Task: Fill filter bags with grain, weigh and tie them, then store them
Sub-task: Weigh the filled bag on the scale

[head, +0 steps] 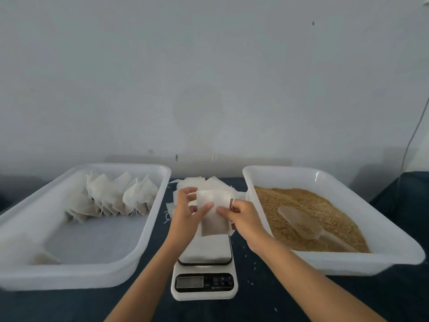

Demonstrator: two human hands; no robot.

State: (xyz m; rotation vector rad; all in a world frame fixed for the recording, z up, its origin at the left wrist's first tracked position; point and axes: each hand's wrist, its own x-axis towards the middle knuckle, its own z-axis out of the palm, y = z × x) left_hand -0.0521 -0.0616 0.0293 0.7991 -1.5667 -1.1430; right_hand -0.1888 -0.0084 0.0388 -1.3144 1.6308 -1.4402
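Note:
A white filter bag [214, 217] hangs above the scale [205, 273], darker in its lower half. My left hand [188, 210] pinches the bag's upper left edge between thumb and fingers. My right hand [241, 216] pinches its right side, with the drawstring looped round a finger. A white tray on the right [394, 249] holds brown grain [301, 205] with a translucent scoop [301, 223] lying in it. A white tray on the left [130, 259] holds several tied bags [111, 198] in a row at its far end.
A loose pile of empty filter bags [206, 182] lies on the dark table behind the scale, between the two trays. A few stray grains dot the dark tabletop [267, 305] near the scale. A pale wall rises right behind the table.

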